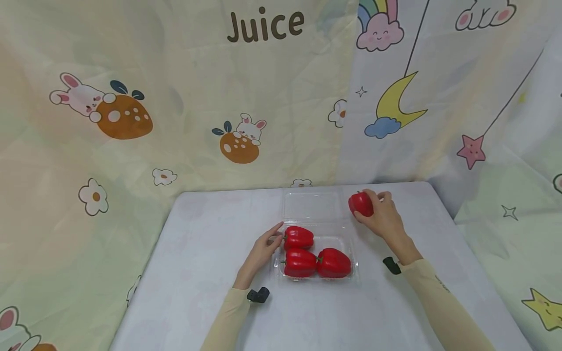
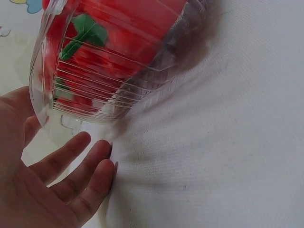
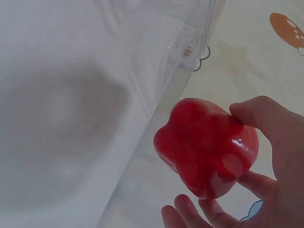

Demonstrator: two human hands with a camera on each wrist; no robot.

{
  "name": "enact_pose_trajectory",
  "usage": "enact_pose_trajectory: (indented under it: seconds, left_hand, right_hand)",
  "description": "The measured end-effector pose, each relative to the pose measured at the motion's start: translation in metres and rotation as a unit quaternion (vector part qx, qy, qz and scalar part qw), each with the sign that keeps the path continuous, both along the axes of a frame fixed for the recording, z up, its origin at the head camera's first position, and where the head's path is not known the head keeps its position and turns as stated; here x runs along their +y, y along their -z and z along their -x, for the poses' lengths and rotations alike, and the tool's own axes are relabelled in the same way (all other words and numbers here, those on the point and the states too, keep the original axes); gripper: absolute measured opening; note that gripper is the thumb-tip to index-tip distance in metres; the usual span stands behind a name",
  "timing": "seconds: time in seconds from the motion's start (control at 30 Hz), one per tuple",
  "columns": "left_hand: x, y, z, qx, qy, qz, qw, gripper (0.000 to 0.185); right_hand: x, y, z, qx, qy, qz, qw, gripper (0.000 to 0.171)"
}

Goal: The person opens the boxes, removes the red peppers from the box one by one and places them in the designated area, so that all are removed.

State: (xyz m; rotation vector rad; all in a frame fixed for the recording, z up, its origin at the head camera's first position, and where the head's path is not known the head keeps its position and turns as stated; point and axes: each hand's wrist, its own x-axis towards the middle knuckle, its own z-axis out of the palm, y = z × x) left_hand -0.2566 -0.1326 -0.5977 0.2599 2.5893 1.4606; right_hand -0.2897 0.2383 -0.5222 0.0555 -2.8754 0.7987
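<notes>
Red and glossy, the loose bell pepper sits in the curled fingers of the right hand, near the table's far edge, beside the clear plastic clamshell tray. Three red peppers fill it. The left hand, fingers straight, steadies its left wall; best lower the pepper gently into the tray's empty far-right corner.

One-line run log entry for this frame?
right hand: grips red pepper beside open lid | left hand: open, at clear tray | tray: three peppers
</notes>
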Motion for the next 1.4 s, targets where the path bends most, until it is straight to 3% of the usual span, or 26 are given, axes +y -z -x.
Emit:
enact_pose_trajectory:
  seconds: [0.33,1.07,1.4]
  left_hand:
    - [0.000,0.000,0.000,-0.002,0.001,-0.002,1.0000,0.053]
    - [0.000,0.000,-0.001,-0.003,0.000,-0.004,1.0000,0.053]
    - [0.000,0.000,-0.001,-0.002,0.001,-0.010,0.9999,0.052]
  right_hand:
    - [0.002,0.012,0.004,0.005,0.007,0.002,1.000,0.078]
    - [0.009,0.033,0.020,-0.049,0.037,-0.001,0.998,0.078]
    - [0.010,0.044,0.026,-0.053,0.049,-0.016,0.997,0.080]
